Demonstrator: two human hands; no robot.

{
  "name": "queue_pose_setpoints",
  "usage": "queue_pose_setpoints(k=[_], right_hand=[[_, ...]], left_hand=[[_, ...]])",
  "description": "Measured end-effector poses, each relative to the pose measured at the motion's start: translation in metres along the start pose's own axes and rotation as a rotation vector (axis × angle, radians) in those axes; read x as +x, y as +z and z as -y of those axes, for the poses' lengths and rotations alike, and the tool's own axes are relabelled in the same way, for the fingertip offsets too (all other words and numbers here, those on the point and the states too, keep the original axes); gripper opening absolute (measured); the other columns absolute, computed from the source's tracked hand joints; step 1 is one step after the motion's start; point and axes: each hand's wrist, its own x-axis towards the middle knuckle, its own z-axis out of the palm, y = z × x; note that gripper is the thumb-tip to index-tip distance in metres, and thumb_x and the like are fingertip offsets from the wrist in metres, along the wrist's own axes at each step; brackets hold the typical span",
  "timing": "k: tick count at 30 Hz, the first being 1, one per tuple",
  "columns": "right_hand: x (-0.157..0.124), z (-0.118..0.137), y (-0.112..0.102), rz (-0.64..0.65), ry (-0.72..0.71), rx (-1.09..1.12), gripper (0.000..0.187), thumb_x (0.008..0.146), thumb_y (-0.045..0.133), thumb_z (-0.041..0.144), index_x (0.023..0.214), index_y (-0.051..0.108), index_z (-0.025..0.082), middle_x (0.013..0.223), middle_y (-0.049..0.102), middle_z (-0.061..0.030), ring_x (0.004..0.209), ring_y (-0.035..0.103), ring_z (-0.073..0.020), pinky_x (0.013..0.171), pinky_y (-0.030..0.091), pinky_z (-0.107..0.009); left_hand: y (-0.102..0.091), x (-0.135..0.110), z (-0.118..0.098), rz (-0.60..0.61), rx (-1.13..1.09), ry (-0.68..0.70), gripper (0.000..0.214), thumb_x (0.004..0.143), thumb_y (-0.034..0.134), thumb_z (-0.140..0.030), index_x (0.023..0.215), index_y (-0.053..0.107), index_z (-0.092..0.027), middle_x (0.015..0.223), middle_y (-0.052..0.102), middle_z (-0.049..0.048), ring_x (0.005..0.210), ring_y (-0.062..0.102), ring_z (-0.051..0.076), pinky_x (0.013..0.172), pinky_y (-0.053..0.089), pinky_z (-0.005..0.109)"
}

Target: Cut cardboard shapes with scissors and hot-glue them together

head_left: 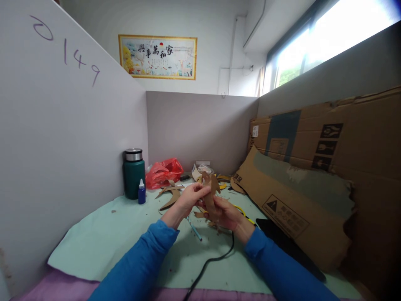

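Above the middle of the table, both hands grip one cut piece of brown cardboard (209, 203). My left hand (189, 198) pinches its left side near the top, thumb and fingers closed. Lower down on the right, my right hand (228, 213) wraps its fingers round the same piece. The cardboard stands roughly upright, with a curved, uneven upper end. A light blue pen-like stick (194, 229) lies on the table just below my left hand. Something with yellow loops (240, 209), partly hidden, rests behind my right hand.
Left stand a green bottle (134, 175) and a small blue squeeze bottle (142, 193). Behind are a red plastic bag (166, 171) and curved cardboard offcuts (171, 200). Large cardboard sheets (297, 192) lean along the right wall. A black cable (213, 259) crosses the front.
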Motion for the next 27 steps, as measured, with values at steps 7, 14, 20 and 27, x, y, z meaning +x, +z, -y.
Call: queue_pose_setpoints(k=[7,14,20,27], right_hand=[[0.0002,0.0017,0.0019,-0.020,-0.001,-0.017,0.021,0.076,0.070,0.034,0.091,0.064,0.021,0.090,0.070,-0.0034,0.087,0.062,-0.0190,0.078,0.050,-0.036],[-0.0004,0.0029,0.0013,0.014,-0.035,-0.048,0.030,0.074,0.073,0.039,0.095,0.064,0.020,0.091,0.069,-0.0047,0.086,0.063,-0.0192,0.076,0.050,-0.035],[-0.0023,0.0070,-0.0035,0.048,-0.053,-0.127,0.037,0.072,0.076,0.035,0.101,0.065,0.016,0.095,0.070,-0.0065,0.082,0.065,-0.0158,0.076,0.050,-0.030],[-0.0010,0.0068,-0.0072,0.016,-0.049,-0.147,0.036,0.073,0.074,0.038,0.101,0.064,0.017,0.097,0.071,-0.0074,0.089,0.066,-0.0188,0.075,0.050,-0.030]], left_hand=[[-0.0030,0.0012,0.0044,0.026,-0.030,0.005,0.039,0.068,0.072,-0.045,0.077,0.048,-0.015,0.067,0.051,-0.0026,0.055,0.052,0.009,0.050,0.045,0.021],[-0.0005,-0.0005,0.0025,0.039,-0.068,-0.011,0.039,0.072,0.068,-0.049,0.078,0.051,-0.015,0.065,0.050,-0.0029,0.053,0.049,0.007,0.048,0.040,0.020],[0.0003,-0.0029,-0.0024,0.079,-0.067,0.049,0.037,0.070,0.071,-0.046,0.080,0.054,-0.014,0.070,0.053,-0.0016,0.057,0.051,0.008,0.050,0.042,0.020],[0.0018,-0.0011,-0.0002,0.049,-0.130,0.023,0.040,0.069,0.071,-0.049,0.082,0.057,-0.015,0.068,0.054,-0.0007,0.055,0.053,0.009,0.048,0.041,0.020]])
